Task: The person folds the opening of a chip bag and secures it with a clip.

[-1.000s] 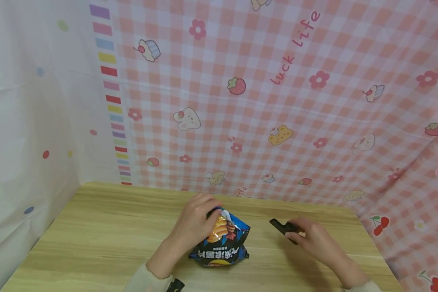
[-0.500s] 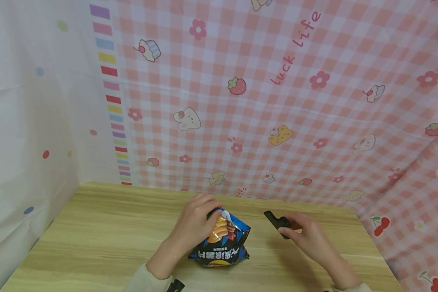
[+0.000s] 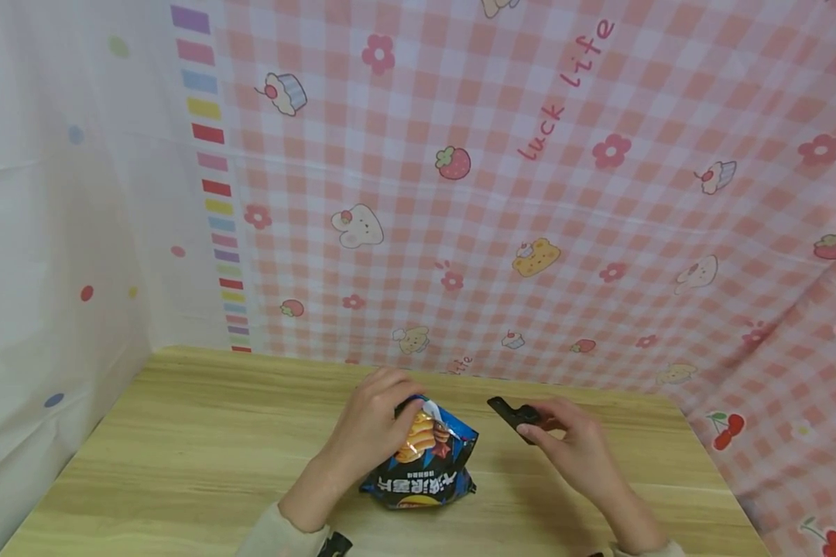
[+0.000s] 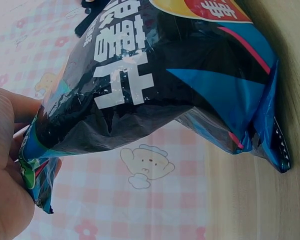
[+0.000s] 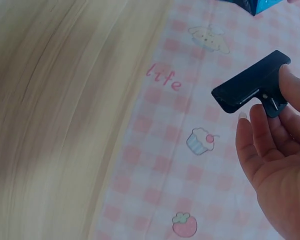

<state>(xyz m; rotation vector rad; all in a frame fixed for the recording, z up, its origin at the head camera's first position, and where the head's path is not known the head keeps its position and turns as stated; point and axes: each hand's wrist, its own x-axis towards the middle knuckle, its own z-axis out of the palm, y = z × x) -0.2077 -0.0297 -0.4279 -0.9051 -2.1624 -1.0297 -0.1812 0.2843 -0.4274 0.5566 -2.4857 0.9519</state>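
A black and blue bag of potato chips (image 3: 425, 464) stands on the wooden table, its top end leaning to the left hand. My left hand (image 3: 372, 418) pinches the upper edge of the bag; the left wrist view shows the edge folded between thumb and fingers, with the bag (image 4: 140, 75) bulging below. To the right of the bag, my right hand (image 3: 571, 441) holds a black bulldog clip (image 3: 512, 418) above the table. In the right wrist view the thumb and fingers pinch the clip (image 5: 252, 82) by its handles, the long jaw pointing away from the palm.
The wooden table (image 3: 202, 433) reaches back to a pink checked cloth (image 3: 418, 193) hung as a wall. A white dotted cloth (image 3: 63, 232) hangs at the left, and more patterned cloth (image 3: 808, 402) stands along the right edge.
My right hand has moved left and slightly away from me with the bulldog clip, nearer the bag. The left hand and the bag have stayed in place.
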